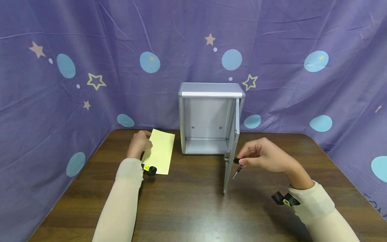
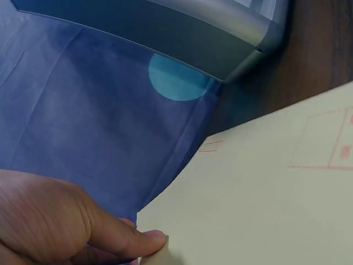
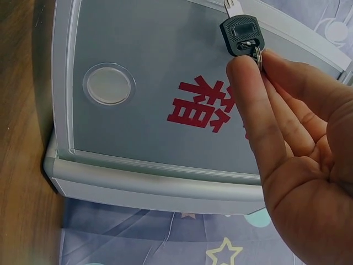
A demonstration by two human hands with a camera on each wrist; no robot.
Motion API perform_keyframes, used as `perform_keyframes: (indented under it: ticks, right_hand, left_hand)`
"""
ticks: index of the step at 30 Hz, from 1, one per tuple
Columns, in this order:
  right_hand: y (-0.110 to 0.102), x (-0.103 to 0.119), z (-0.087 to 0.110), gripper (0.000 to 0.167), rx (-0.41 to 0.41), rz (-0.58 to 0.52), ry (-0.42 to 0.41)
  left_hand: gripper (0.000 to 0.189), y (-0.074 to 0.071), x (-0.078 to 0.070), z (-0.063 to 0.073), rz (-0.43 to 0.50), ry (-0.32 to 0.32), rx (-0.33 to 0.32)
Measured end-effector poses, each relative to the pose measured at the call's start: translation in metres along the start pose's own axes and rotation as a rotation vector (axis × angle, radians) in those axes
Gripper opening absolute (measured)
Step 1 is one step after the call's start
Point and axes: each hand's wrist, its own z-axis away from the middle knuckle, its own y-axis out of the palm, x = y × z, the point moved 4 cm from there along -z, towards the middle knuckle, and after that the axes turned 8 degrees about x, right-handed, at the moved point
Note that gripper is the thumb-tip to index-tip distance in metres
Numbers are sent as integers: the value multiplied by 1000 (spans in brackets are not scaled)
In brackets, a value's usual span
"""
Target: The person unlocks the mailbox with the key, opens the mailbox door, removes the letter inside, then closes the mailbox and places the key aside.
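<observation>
My left hand (image 1: 139,145) pinches the edge of a pale yellow envelope (image 1: 160,151) at the left of the table; in the left wrist view the thumb lies on its corner, and red printed lines show on the paper. To the right, my right hand (image 1: 266,156) holds a black-headed key (image 1: 237,160) at the lock of the box door (image 1: 232,144). A second black-headed key (image 3: 242,33) hangs from the same ring by my fingertips. The grey metal box (image 1: 211,87) stands upright with its door swung out toward me, showing a bare interior.
A brown wooden table (image 1: 193,208) lies under everything. Purple cloth (image 1: 193,50) with stars and blue dots hangs behind and at the sides. The door's outer face carries a red character (image 3: 201,102) and a round disc (image 3: 109,85). A small camera sits on each wrist.
</observation>
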Motion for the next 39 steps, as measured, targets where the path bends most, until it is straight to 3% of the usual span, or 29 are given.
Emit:
perform_keyframes:
  ticks: [8,15,18,24,30,35,39]
  right_hand:
    - [-1,1,-1,10,-4,-6,2]
    - [-1,2,0,9,-3,-2,-6]
    - [-1,3,-1,9,-2,6,-14]
    - [0,2,-3,9,-3,7,-8]
    - [1,1,-2,9,-7,6,3]
    - [1,2,0,9,-10,7,5]
    - [0,2,0,9,-7,4,5]
  left_hand:
    - [60,7,5,-2,-77,11,-12]
    - [19,9,6,-2,-122,-8,-46]
    - [14,9,7,-3,-151,-33,-48]
    - [19,11,8,-4,-178,-62,-42]
    - [18,11,5,-2,-177,-41,-38]
    - [39,6,-6,3,-139,17,-54]
    - [49,0,-21,6,-113,102,-91]
